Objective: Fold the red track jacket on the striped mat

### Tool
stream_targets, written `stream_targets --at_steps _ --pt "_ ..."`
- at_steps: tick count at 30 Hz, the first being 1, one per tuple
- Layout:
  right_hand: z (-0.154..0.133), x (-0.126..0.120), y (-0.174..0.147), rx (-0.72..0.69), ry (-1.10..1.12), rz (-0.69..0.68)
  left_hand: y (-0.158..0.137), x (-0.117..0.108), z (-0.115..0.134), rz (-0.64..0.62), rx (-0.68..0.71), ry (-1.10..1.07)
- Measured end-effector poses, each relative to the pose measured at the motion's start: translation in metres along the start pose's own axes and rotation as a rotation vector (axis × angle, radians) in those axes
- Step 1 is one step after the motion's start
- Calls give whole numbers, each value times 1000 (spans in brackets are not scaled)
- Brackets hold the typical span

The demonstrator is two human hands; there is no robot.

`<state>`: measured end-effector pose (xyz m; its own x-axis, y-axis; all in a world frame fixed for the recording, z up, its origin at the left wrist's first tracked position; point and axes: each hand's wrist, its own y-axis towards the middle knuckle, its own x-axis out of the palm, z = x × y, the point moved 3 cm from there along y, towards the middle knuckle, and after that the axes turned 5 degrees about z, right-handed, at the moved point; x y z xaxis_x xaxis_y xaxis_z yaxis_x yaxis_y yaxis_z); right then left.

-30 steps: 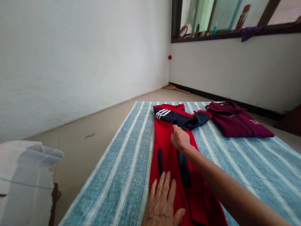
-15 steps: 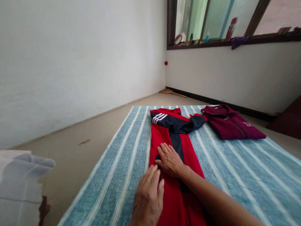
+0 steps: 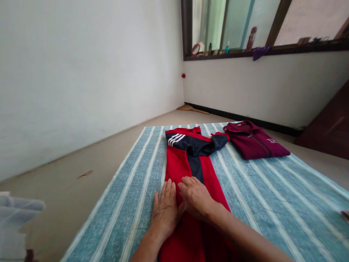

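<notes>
Left hand [image 3: 165, 211] spread flat on the red-and-navy jacket [image 3: 176, 162]; right hand [image 3: 196, 198] just beside it, fingers curled on the fabric, grip impossible to tell! The jacket stretches toward the far edge; striped cloth [image 3: 242, 189] spreads wider rightward, folded maroon top [image 3: 256, 143] beyond.

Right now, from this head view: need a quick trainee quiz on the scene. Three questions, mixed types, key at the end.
1. Multiple choice. The left hand and right hand are on which of these?
A) the bare floor
B) the red-and-navy garment
C) the window ledge

2. True or false. In the picture, the maroon garment lies to the right of the red-and-navy garment.

3. Fill in. The blue cloth under both garments is marked with white ____.

Key: 1. B; 2. True; 3. stripes.
</notes>
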<state>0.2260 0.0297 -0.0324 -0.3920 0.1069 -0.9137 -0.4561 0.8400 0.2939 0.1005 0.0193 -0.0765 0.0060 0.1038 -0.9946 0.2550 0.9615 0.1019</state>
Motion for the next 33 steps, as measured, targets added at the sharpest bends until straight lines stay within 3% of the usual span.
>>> stream_targets --at_steps 4,9,13,15,17,21,23,26,29,33 --pt "-33 -12 -45 -131 126 137 4 1 1 79 -5 57" --pt "-44 26 -86 -249 116 463 5 8 11 294 95 39" --pt "-46 45 -95 -253 46 661 7 9 10 254 66 35" --pt "-43 35 -96 -249 77 669 6 7 10 219 68 29" --pt "-30 16 -96 -129 118 624 1 5 13 224 89 6" --pt "21 -17 -95 376 15 485 -14 6 23 256 139 -47" --pt "40 -22 -93 525 -45 409 -18 8 28 257 145 -51" --pt "51 -16 -87 587 -37 355 -18 11 31 267 155 -34" --pt "48 -8 -84 597 3 391 -16 13 30 294 170 -7" --pt "42 -2 -83 536 52 426 -16 16 27 330 171 20"
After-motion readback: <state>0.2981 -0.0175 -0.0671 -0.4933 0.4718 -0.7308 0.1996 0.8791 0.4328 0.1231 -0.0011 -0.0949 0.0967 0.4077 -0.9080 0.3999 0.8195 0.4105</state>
